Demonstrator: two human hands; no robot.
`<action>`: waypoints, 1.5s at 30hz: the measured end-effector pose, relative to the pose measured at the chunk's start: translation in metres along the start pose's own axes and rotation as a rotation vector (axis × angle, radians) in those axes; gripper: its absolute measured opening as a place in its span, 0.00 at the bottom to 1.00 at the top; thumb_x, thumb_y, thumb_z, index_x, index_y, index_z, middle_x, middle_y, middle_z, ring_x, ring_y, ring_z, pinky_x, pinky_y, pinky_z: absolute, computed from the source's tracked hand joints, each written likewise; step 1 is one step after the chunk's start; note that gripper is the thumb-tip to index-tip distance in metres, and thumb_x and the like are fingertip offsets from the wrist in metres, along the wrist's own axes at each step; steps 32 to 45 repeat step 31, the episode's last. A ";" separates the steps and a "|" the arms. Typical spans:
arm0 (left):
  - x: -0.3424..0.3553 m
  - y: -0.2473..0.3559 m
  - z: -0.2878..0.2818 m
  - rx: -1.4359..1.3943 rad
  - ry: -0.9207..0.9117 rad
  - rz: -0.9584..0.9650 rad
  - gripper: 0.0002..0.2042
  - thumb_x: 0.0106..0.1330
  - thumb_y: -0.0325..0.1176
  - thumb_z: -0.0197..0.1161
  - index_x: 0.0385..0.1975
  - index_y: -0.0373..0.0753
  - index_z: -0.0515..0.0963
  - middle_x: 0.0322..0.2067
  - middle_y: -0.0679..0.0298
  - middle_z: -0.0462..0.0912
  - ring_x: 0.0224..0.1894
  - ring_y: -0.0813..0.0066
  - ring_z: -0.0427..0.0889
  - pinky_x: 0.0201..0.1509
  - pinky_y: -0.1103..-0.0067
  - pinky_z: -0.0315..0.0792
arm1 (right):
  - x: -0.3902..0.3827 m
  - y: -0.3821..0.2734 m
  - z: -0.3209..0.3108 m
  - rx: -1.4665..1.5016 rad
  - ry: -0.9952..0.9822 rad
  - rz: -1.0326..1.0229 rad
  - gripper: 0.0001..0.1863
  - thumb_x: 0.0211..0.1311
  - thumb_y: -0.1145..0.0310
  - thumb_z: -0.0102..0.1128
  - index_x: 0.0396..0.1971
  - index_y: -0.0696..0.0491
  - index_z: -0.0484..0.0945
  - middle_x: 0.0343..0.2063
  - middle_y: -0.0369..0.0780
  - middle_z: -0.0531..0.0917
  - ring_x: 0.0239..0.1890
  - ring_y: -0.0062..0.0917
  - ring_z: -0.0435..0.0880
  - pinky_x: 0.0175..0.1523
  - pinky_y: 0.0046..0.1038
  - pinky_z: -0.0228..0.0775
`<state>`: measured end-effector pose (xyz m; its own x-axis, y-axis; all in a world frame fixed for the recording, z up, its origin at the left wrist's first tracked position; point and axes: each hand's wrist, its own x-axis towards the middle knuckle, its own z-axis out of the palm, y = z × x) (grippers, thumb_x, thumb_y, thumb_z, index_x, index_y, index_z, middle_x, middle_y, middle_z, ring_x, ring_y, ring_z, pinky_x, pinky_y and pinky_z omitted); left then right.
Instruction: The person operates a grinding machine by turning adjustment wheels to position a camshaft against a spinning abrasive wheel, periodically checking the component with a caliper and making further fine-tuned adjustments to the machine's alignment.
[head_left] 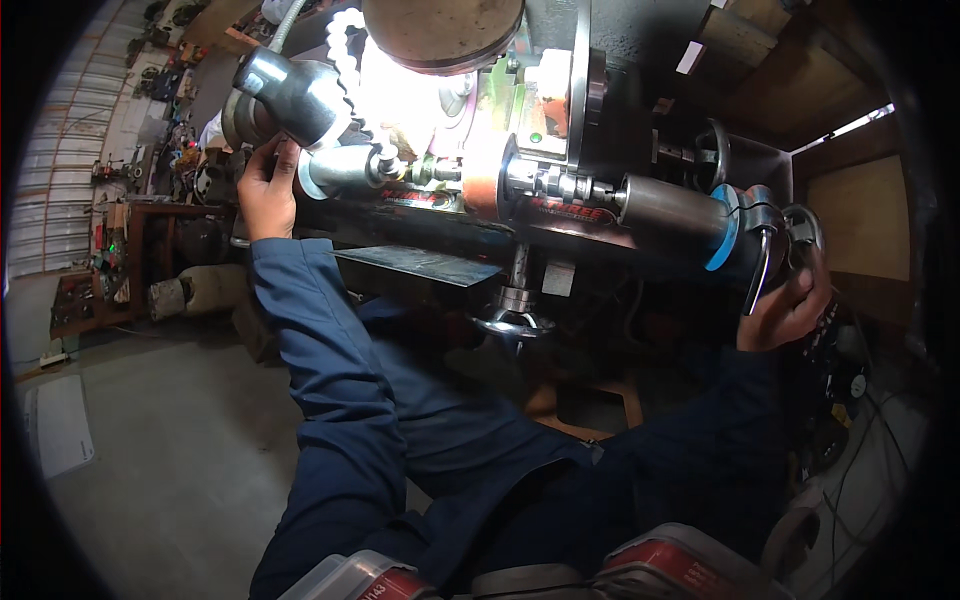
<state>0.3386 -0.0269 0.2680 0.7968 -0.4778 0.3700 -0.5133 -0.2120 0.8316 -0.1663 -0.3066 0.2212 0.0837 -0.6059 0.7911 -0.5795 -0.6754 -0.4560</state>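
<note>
A metal shaft with round lobes (pixel 555 184) lies lengthwise in a grinding-type machine, between a grey cylinder (pixel 345 170) on the left and a longer dark cylinder (pixel 670 212) on the right. My left hand (pixel 268 195) is closed at the left end, beside the grey cylinder and under a dark lamp head; what its fingers hold is hidden. At the right end, my right hand (pixel 795 305) is curled around the lower rim of a metal handwheel (pixel 808 232). Close by are a blue ring (pixel 724 228) and a bent metal lever (pixel 762 270).
The lamp head (pixel 298 98) shines strongly over the machine. A large round brown part (pixel 440 35) overhangs the back. In front, a thin metal plate (pixel 420 264) juts out, with another handwheel (pixel 513 325) below. Cluttered shelves stand left; cables (pixel 868 410) hang at right.
</note>
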 end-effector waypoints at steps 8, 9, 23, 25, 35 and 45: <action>0.003 -0.005 -0.002 -0.004 -0.022 0.021 0.20 0.65 0.40 0.71 0.48 0.30 0.81 0.42 0.65 0.84 0.43 0.80 0.77 0.51 0.81 0.70 | 0.016 -0.012 -0.007 0.043 -0.089 0.119 0.15 0.77 0.68 0.45 0.50 0.62 0.78 0.45 0.49 0.84 0.47 0.34 0.84 0.53 0.31 0.74; 0.003 -0.006 -0.002 -0.014 -0.020 0.009 0.20 0.65 0.40 0.71 0.48 0.29 0.81 0.42 0.64 0.84 0.44 0.79 0.77 0.52 0.81 0.70 | 0.027 -0.016 -0.011 0.033 -0.080 0.096 0.15 0.77 0.68 0.45 0.50 0.62 0.78 0.45 0.49 0.84 0.47 0.34 0.84 0.53 0.31 0.74; 0.003 -0.007 -0.004 -0.013 -0.041 0.043 0.19 0.67 0.38 0.68 0.49 0.28 0.80 0.45 0.61 0.84 0.47 0.77 0.78 0.56 0.79 0.69 | 0.117 -0.023 -0.006 -0.245 -0.913 0.430 0.17 0.73 0.63 0.48 0.46 0.61 0.80 0.43 0.51 0.84 0.48 0.42 0.83 0.54 0.34 0.71; 0.001 -0.007 -0.005 0.008 -0.036 0.037 0.19 0.68 0.37 0.68 0.50 0.27 0.79 0.45 0.61 0.84 0.47 0.77 0.78 0.56 0.79 0.69 | 0.121 -0.020 -0.004 -0.269 -0.984 0.402 0.17 0.72 0.64 0.48 0.47 0.62 0.80 0.43 0.51 0.84 0.48 0.41 0.84 0.54 0.34 0.71; 0.002 -0.012 0.000 -0.046 -0.033 0.056 0.19 0.70 0.35 0.65 0.54 0.26 0.76 0.47 0.59 0.83 0.48 0.75 0.78 0.56 0.78 0.70 | 0.100 -0.026 -0.009 -0.180 -0.717 0.418 0.18 0.73 0.63 0.49 0.50 0.59 0.80 0.47 0.52 0.84 0.52 0.39 0.83 0.57 0.33 0.70; 0.002 -0.012 0.000 -0.046 -0.033 0.056 0.19 0.70 0.35 0.65 0.54 0.26 0.76 0.47 0.59 0.83 0.48 0.75 0.78 0.56 0.78 0.70 | 0.100 -0.026 -0.009 -0.180 -0.717 0.418 0.18 0.73 0.63 0.49 0.50 0.59 0.80 0.47 0.52 0.84 0.52 0.39 0.83 0.57 0.33 0.70</action>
